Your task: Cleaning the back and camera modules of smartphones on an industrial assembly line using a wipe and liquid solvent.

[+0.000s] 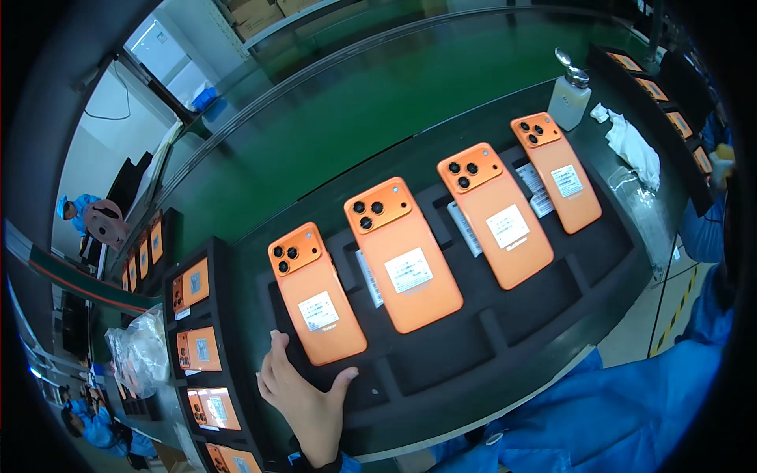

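Observation:
My left hand (303,398) is open over the near left corner of a black foam tray (441,347). Its thumb and fingers spread around the lower end of the leftmost orange phone (318,293); I cannot tell whether the thumb touches it. Further right stand a second phone (404,256), another phone (495,217) and the far right phone (557,173). All lie camera side up, slightly tilted in the tray, each with a white label on its back. White printed slips (465,229) show beside some of them. My right hand is out of view.
A second black tray (229,315) of orange phones stands at the left, beside crumpled clear plastic (142,355). A pump bottle (569,98) and a white cloth (633,148) sit at the back right. Behind runs a green conveyor belt (339,134). People in blue work nearby.

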Tool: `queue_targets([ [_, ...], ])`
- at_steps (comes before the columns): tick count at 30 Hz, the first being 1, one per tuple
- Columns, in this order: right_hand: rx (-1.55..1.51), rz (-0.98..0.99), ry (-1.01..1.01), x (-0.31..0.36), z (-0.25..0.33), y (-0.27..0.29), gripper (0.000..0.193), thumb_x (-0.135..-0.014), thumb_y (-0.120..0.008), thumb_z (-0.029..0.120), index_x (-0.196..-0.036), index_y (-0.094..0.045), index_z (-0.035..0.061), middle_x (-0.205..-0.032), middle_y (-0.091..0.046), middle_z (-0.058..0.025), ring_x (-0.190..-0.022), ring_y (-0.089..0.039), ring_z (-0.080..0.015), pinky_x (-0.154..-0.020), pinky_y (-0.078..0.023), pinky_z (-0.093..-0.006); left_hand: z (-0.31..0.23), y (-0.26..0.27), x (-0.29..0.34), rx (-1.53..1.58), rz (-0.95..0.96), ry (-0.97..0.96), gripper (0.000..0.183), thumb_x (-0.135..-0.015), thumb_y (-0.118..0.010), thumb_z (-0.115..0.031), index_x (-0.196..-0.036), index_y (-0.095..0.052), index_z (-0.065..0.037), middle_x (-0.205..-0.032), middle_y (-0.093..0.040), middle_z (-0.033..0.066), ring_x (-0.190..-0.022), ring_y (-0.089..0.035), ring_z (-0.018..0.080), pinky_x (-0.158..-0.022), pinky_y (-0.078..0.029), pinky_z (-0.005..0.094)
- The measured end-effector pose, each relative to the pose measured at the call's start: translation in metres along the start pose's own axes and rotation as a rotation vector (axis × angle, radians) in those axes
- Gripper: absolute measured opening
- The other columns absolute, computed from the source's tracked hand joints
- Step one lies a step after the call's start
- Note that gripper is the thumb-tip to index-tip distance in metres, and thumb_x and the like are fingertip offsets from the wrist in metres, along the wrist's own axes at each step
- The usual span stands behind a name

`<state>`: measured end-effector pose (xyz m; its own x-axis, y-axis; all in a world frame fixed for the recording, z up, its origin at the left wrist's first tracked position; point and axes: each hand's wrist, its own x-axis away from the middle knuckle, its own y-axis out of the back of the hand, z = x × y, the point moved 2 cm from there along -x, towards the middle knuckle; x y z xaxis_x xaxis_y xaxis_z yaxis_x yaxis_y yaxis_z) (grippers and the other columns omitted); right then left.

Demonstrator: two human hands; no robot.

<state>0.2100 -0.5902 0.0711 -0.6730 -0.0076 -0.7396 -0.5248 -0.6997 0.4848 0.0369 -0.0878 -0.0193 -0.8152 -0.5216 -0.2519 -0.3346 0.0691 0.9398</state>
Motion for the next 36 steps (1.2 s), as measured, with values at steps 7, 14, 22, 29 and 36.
queue_targets([
  [7, -0.369, 0.345, -0.358, 0.049, 0.006, -0.092, 0.019, -0.078, -0.059, 0.008, -0.096, -0.057, 0.0029, -0.089, -0.057, -0.0029, -0.079, -0.053, -0.0101, -0.072, -0.044, -0.0237, -0.003, 0.020, 0.014, -0.118, -0.086, -0.116, 0.072, -0.061, -0.075, -0.035, -0.114, -0.044, 0.003, -0.122, -0.044, 0.0237, -0.108, -0.045, 0.0384, -0.091, -0.036, 0.0409],
  [14, -0.229, 0.188, -0.465, 0.022, -0.034, -0.073, 0.019, -0.079, -0.059, 0.011, -0.095, -0.058, 0.0006, -0.089, -0.058, -0.0072, -0.079, -0.055, -0.0129, -0.072, -0.045, -0.0248, -0.006, -0.008, 0.006, -0.227, -0.199, -0.167, 0.078, -0.062, -0.076, -0.031, -0.123, -0.038, -0.001, -0.124, -0.047, 0.0128, -0.109, -0.046, 0.0327, -0.090, -0.036, 0.0413],
  [22, -0.367, 0.753, -0.376, -0.025, -0.059, -0.182, 0.029, -0.077, -0.063, 0.013, -0.099, -0.055, -0.0032, -0.085, -0.060, -0.0105, -0.075, -0.057, -0.0156, -0.068, -0.045, -0.0264, -0.012, -0.005, 0.014, -0.254, -0.124, 0.003, 0.091, -0.066, -0.071, -0.041, -0.134, -0.023, -0.005, -0.111, -0.056, 0.0103, -0.101, -0.050, 0.0302, -0.088, -0.037, 0.0378],
  [29, 0.185, 0.495, -0.068, -0.007, -0.059, -0.185, 0.042, -0.070, -0.067, 0.014, -0.107, -0.051, 0.0032, -0.099, -0.049, -0.0146, -0.096, -0.047, -0.0278, -0.077, -0.044, -0.0343, -0.021, -0.006, 0.012, -0.188, -0.108, 0.060, 0.090, -0.066, -0.074, -0.034, -0.134, -0.023, -0.006, -0.112, -0.055, 0.0116, -0.104, -0.047, 0.0325, -0.090, -0.034, 0.0405],
  [36, -0.053, 0.319, 0.230, 0.009, -0.005, -0.162, 0.029, -0.069, -0.066, 0.007, -0.095, -0.054, 0.0039, -0.098, -0.050, -0.0111, -0.092, -0.044, -0.0284, -0.082, -0.039, -0.0346, -0.021, -0.004, 0.010, -0.168, -0.140, 0.040, 0.088, -0.065, -0.075, -0.030, -0.132, -0.026, -0.003, -0.110, -0.055, 0.0139, -0.103, -0.047, 0.0345, -0.089, -0.035, 0.0414],
])
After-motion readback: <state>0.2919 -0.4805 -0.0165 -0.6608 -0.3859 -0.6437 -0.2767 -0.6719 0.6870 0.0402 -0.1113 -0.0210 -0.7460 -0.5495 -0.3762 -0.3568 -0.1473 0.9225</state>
